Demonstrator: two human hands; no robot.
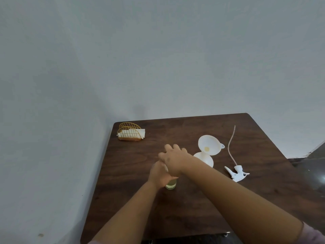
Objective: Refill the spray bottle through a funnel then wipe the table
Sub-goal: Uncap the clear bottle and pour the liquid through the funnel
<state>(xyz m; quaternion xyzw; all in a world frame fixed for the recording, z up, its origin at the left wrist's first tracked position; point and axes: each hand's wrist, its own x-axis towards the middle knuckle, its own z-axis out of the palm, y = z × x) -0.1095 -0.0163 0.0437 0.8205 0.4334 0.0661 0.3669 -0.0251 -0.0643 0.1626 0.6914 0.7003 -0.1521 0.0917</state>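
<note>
- Hands at mid-counter, both on one small bottle of yellowish liquid (171, 185); left hand (159, 175) wrapped round its body, right hand (174, 160) over its top, fingers partly spread; whether the right hand grasps a cap there, I cannot tell, the top being hidden under the palm.
- Spray bottle (204, 160), white, stands just right of the hands on the counter (133, 199); white funnel (208, 144) sits in its neck, tilted back toward the wall, a yellowish patch visible at its throat.
- Trigger sprayer head (236, 173) lies apart to the right, on its side, its dip tube (230, 147) trailing away across the wood; so the spray bottle is open and ready to receive.
- Wire napkin holder (130, 132) with white napkins at the far left corner, well apart from the work.
- Step in hand, by my reading: opening or steadying the refill bottle ahead of the pour; wiping not yet begun.
- Next move likely calls for: top of the small bottle freed; bottle lifted across to the funnel mouth; a slow pour, since the funnel leans and could tip; one hand probably needed to steady the funnel or spray bottle.
</note>
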